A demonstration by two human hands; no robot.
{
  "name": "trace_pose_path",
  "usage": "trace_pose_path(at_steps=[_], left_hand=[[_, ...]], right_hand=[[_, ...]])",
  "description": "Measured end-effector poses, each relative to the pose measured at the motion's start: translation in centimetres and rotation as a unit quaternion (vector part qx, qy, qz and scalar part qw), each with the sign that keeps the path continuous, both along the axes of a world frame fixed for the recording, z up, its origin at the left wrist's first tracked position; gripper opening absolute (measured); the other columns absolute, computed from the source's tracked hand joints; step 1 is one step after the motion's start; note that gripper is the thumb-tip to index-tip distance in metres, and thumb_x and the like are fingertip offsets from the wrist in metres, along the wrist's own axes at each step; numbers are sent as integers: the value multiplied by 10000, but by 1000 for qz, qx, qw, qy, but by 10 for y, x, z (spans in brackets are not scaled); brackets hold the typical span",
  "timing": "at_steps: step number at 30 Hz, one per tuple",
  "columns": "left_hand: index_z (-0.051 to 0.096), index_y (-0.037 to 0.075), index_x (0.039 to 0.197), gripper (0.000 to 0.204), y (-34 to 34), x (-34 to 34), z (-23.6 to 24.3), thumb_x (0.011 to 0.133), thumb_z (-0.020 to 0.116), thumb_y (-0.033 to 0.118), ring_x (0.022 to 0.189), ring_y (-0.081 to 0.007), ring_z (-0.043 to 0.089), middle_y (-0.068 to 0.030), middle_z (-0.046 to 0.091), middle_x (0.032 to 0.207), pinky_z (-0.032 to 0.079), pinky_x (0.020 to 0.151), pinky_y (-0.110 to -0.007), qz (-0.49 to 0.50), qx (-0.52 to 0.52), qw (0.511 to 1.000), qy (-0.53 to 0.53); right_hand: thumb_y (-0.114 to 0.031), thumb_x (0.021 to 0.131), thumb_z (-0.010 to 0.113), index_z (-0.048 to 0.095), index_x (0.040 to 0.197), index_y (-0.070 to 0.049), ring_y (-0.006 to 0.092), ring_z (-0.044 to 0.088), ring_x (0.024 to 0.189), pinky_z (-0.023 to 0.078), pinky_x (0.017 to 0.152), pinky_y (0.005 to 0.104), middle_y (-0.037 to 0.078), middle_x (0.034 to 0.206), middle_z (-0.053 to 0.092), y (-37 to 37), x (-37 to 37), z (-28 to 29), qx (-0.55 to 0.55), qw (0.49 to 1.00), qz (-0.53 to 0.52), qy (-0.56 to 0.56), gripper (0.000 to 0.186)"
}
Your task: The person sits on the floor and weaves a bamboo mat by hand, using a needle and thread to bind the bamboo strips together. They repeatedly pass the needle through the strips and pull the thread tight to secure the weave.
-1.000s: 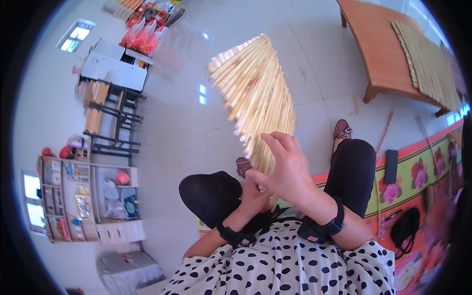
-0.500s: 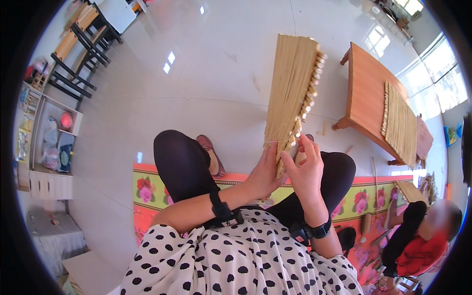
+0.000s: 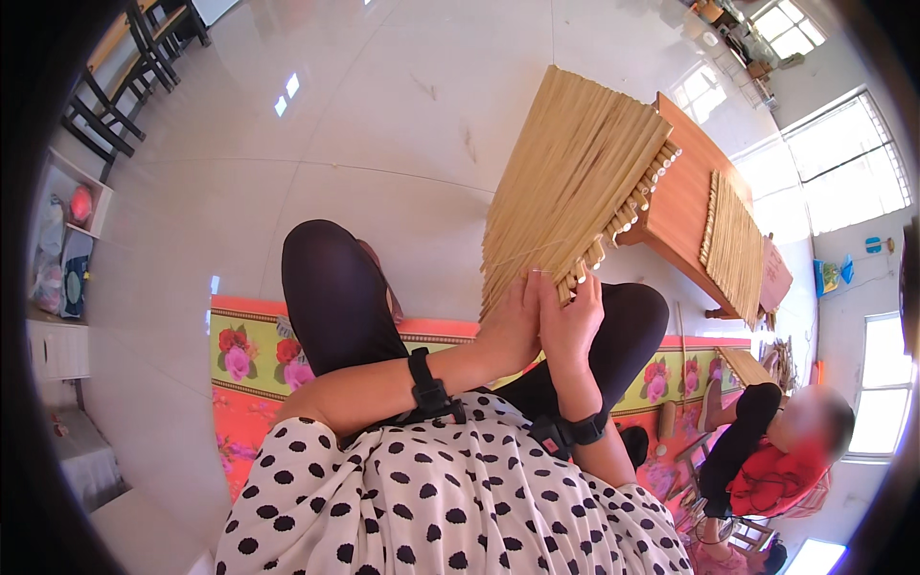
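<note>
Two hands [image 3: 513, 324] [image 3: 573, 321] at one stalk mat [image 3: 575, 172], wooden table [image 3: 685, 216] partly behind.

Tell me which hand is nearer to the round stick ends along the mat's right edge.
Right. The right hand is at the lowest round stick ends; the left hand is farther left, against the mat's lower part.

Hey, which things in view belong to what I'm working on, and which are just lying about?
In hand:
- fanned, straw-yellow stalk mat, held by the left hand and right hand
- thin pale thread across it

Lying about:
- second straw-yellow stalk mat, untouched, perhaps related
- low orange-brown wooden table
- red-and-green floral floor covering
- round red object
</note>
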State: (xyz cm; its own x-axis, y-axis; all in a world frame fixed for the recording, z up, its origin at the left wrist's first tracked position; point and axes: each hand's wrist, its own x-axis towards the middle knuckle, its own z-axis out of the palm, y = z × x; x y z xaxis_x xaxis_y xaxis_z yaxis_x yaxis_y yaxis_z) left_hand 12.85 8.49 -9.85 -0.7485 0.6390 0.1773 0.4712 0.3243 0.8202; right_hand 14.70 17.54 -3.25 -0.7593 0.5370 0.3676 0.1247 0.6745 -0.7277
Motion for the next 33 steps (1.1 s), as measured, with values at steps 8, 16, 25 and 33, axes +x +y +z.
trace_pose_path(at_steps=[8, 16, 25, 33], left_hand=[[225, -159, 1427, 864, -6, 9, 45, 830, 702, 243, 1180, -477, 479, -338, 431, 1290, 446, 983, -480, 1, 6, 1000, 23], [215, -126, 1444, 971, -29, 11, 79, 777, 779, 299, 1149, -432, 514, -280, 462, 1276, 488, 919, -464, -39, -17, 999, -21], [265, -79, 1448, 911, -40, 2, 81, 808, 770, 327, 1091, -434, 549, -267, 478, 1228, 485, 907, -455, -84, 22, 995, -53], [458, -21, 1322, 560, -50, -7, 67, 863, 692, 197, 1071, -438, 594, -270, 564, 1217, 510, 874, -476, -89, 79, 992, -36]], right_hand=[[-103, 832, 707, 565, 803, 36, 291, 549, 650, 444, 601, 379, 141, 777, 561, 5, 0, 29, 38, 998, -30, 30, 200], [-93, 827, 727, 625, 879, 57, 116, 465, 643, 406, 581, 269, 52, 732, 534, 13, 6, 41, 7, 999, -25, 18, 189], [-158, 782, 771, 672, 935, 48, 90, 570, 633, 478, 596, 261, 62, 733, 658, 3, 9, 52, 28, 992, -80, -89, 275], [-210, 816, 767, 696, 958, 23, 142, 661, 651, 523, 641, 297, 101, 746, 711, 8, 37, 40, 86, 989, -90, -84, 282]])
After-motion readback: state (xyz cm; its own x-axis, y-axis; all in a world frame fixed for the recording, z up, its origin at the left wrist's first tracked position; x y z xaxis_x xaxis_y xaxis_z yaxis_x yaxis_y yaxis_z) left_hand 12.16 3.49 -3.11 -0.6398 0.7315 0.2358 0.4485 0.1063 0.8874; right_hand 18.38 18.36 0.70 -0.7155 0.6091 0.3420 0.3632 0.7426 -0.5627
